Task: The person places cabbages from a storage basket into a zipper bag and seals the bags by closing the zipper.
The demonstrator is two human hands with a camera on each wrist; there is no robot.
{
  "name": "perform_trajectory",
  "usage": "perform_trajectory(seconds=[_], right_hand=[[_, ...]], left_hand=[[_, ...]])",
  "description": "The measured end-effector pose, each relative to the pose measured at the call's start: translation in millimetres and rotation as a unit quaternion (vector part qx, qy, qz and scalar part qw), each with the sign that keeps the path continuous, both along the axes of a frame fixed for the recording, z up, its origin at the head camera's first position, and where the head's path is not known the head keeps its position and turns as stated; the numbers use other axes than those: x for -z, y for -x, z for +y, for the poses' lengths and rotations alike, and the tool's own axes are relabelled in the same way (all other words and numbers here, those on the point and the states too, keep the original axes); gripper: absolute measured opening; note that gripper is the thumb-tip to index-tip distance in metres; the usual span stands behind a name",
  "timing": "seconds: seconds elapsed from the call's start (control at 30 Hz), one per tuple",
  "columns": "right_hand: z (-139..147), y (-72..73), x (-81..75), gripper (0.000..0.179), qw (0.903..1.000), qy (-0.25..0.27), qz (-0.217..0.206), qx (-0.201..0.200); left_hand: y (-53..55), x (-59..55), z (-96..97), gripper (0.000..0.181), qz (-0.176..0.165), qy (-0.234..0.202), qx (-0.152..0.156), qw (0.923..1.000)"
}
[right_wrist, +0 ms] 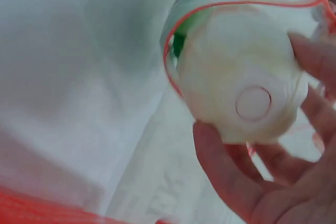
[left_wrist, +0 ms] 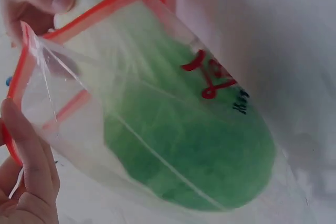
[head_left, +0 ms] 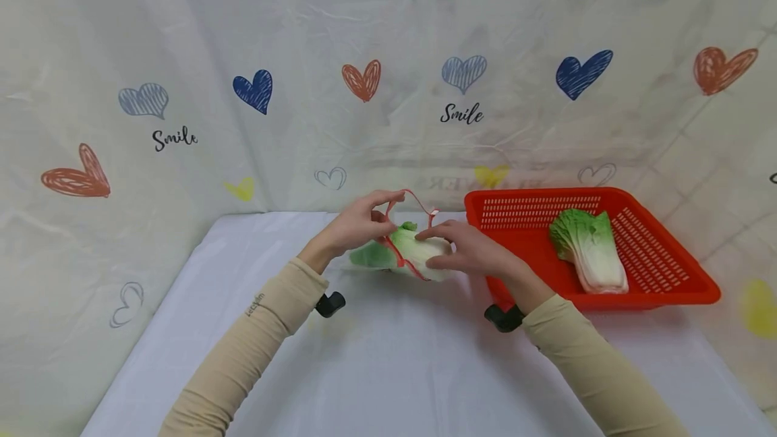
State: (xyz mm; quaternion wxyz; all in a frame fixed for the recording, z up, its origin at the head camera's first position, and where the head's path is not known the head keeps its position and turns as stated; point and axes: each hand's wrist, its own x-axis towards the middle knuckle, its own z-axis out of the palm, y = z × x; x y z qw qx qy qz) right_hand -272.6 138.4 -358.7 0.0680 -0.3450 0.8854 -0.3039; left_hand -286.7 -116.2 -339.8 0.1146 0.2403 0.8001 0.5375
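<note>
Near the centre of the head view, a left hand (head_left: 359, 222) pinches the red edge of a clear plastic bag (left_wrist: 173, 150) between thumb and fingers, and the bag's mouth stands wide open. Just to the right of it, a right hand (head_left: 476, 247) holds the white base of a Chinese cabbage (right_wrist: 239, 77), with its thumb and fingers spread around this base. The cabbage lies partly inside the bag: its green leafy end is within, toward the left of the frame, while the white base sticks out of the mouth. Red marks are visible on the bag's side in the left wrist view.

At the right of the head view, a red basket (head_left: 662, 255) stands on a white-covered table (head_left: 394, 369), and a second cabbage (head_left: 595, 251) lies in it. Behind, a pale sheet (head_left: 400, 12) carries printed hearts.
</note>
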Motion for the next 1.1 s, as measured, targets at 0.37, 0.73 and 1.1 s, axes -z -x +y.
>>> perform_trajectory(seconds=[0.37,0.73,1.1], right_hand=[[-33.3,5.2,9.9,0.043,0.9906,-0.022,0.071,0.114],[-41.8,25.4,24.8,0.05,0.9828,-0.083,0.043,0.159],[-42.3,27.1,35.7,0.046,0.9796,-0.107,0.097,0.139]], left_hand=[[-12.4,-4.9,13.6,0.062,0.002,0.038,0.08,0.996],[-17.6,-14.5,8.9,0.062,0.008,0.06,0.12,0.9909],[-12.3,-15.1,10.4,0.066,0.017,0.066,0.074,0.9949]])
